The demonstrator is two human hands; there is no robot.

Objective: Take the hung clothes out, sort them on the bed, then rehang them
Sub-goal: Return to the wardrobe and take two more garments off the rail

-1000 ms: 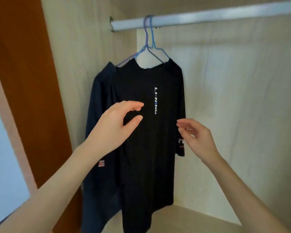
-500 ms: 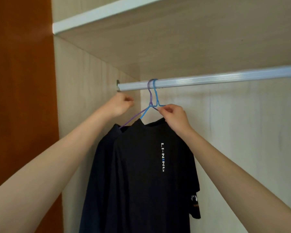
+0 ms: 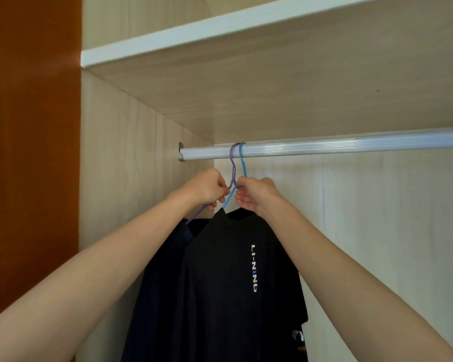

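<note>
Two dark shirts hang side by side from a silver rail (image 3: 338, 146) inside a wardrobe. The front one is a black T-shirt (image 3: 233, 283) with white lettering, on a blue hanger (image 3: 242, 163). Behind it to the left hangs a navy shirt (image 3: 165, 270) on a purple hanger (image 3: 232, 163). Both hooks sit over the rail close together. My left hand (image 3: 207, 189) is closed on the purple hanger just below its hook. My right hand (image 3: 256, 195) pinches the blue hanger at its neck.
A pale wooden shelf (image 3: 220, 30) runs just above the rail. The wardrobe's left side wall (image 3: 120, 165) is close to the hangers, and a brown door panel (image 3: 32, 152) stands further left. The rail to the right of the hooks is bare.
Both hands rose from in front of the shirts to the hanger necks under the rail. My left hand has closed on the purple hanger; the view tilted upward.
</note>
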